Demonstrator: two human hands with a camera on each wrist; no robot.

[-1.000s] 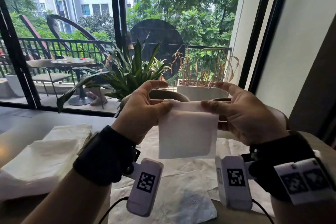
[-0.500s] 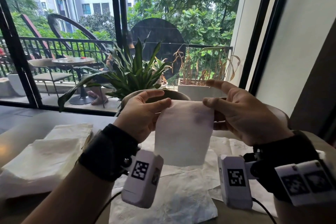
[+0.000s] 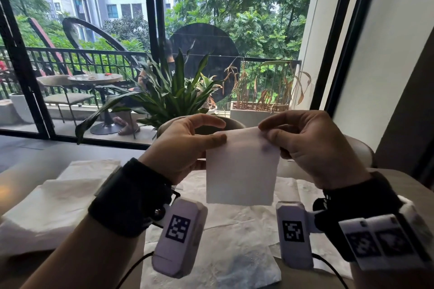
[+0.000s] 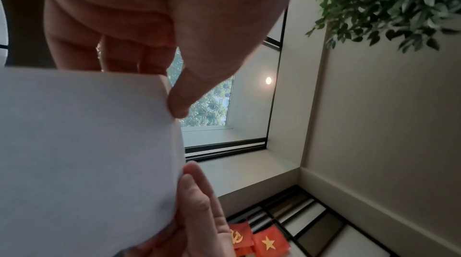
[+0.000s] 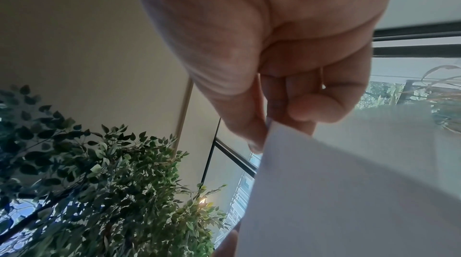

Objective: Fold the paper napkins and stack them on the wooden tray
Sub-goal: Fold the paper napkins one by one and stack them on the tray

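Both hands are pinching the top corners of a folded napkin (image 3: 242,166), left hand (image 3: 180,148) at 9 o'clock, right hand (image 3: 312,148) at 3, hanging it above the table (image 3: 25,171). Thin paper's probably tearing if they're pulling apart, or slipping crooked.

Napkin (image 3: 242,169) up in air, centre, above counter (image 3: 21,171). Left hand (image 3: 180,148) on its upper left corner, right hand (image 3: 312,148) on upper right corner. Below napkin, unfolded napkins (image 3: 234,241) spread flat on counter. Napkin pile (image 3: 47,206) left of them, beside left forearm. Potted plant (image 3: 169,96) behind hands at counter's far edge. Planter box (image 3: 253,112) right of it, beyond window. Patio table (image 3: 94,78) far left outside, railing (image 3: 70,58) behind it.
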